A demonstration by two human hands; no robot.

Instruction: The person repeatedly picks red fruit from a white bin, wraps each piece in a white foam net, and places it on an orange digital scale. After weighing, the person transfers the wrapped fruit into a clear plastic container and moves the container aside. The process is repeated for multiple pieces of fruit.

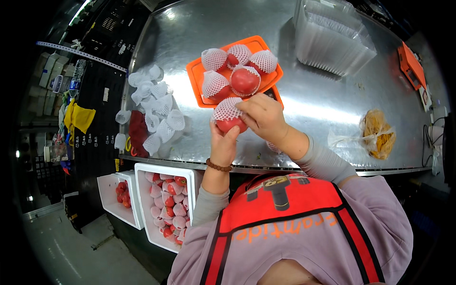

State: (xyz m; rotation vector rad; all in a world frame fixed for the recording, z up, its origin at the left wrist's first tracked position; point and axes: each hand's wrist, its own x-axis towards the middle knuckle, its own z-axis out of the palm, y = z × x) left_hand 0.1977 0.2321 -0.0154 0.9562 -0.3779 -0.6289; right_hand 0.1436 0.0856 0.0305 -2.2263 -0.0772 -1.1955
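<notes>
My left hand (pixel 222 148) is closed around a red tomato (pixel 232 124) from below, just in front of the orange tray (pixel 194 80). A white foam net sleeve (pixel 227 109) covers the tomato's upper part. With bent fingers, my right hand (pixel 265 116) pinches the edge of that sleeve. Several tomatoes in foam nets lie in the tray; one tomato (pixel 245 80) shows its bare red face. Partly hidden by my right forearm, another netted piece (pixel 273 147) rests on the table.
Loose foam nets (pixel 153 102) spread over the metal table's (pixel 304 137) left side, beside a dark red cloth (pixel 138 133). Clear plastic boxes (pixel 335 40) stack at back right; a bag (pixel 380 135) lies right. White foam crates (pixel 144 204) of tomatoes stand below left.
</notes>
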